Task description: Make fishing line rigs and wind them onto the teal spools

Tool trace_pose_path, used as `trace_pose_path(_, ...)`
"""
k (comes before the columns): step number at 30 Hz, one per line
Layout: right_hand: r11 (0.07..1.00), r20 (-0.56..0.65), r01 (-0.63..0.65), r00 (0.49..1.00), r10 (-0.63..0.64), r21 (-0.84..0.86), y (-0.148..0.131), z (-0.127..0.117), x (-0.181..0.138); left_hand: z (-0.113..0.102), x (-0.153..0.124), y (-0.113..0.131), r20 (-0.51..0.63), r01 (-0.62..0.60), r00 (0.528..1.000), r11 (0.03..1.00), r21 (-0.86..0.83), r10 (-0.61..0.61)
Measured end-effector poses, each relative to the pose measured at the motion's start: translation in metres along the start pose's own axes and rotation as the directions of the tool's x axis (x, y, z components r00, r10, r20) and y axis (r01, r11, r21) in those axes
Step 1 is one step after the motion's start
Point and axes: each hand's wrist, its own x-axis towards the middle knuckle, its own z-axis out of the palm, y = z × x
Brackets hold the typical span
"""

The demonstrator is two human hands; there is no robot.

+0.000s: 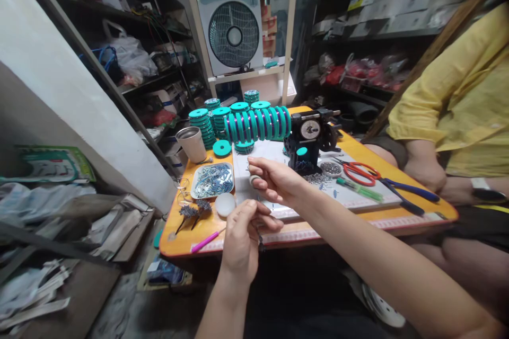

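Note:
My left hand [243, 235] hovers over the front edge of the orange table [186, 243], fingers pinched together on something too small to make out. My right hand [274, 180] reaches in from the right above the white mat [254, 156], fingers curled in a pinch on a small pale piece I cannot name. Just behind it stands a black winding machine [312, 140] with a row of teal spools [258, 124] on its shaft. A round white lid [225, 204] and a tray of small metal parts [212, 180] lie left of my hands.
Stacks of teal spools [207, 124], a metal cup [193, 144], a pink pen [204, 242], red scissors [360, 173], blue pliers [409, 190] and a green tool [360, 189] sit on the table. A person in a yellow shirt [457, 111] sits at right. Shelves and a fan [233, 32] stand behind.

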Motion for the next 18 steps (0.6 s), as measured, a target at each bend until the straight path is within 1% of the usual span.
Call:
trace_pose_path(5, 1.000, -0.049, 0.011, 0.999, -0.011, 0.000, 0.000, -0.002, 0.000, -0.002, -0.013, -0.008, 0.015, 0.045, 0.999, 0.999, 0.007, -0.045)
trace_pose_path(11, 1.000, -0.031, 0.020, 0.999, -0.020, 0.000, -0.001, -0.006, -0.001, -0.004, -0.025, -0.014, 0.009, 0.115, 0.993, 0.993, 0.018, -0.115)
trace_pose_path(14, 1.000, -0.014, 0.021, 1.000, -0.021, -0.014, 0.000, -0.007, 0.000, -0.007, -0.026, -0.015, 0.015, 0.151, 0.988, 0.988, 0.024, -0.151)
trace_pose_path(18, 0.998, 0.012, 0.042, 0.999, -0.042, -0.052, 0.002, -0.011, 0.003, -0.011, -0.025, -0.015, 0.034, 0.180, 0.983, 0.984, -0.015, -0.179)
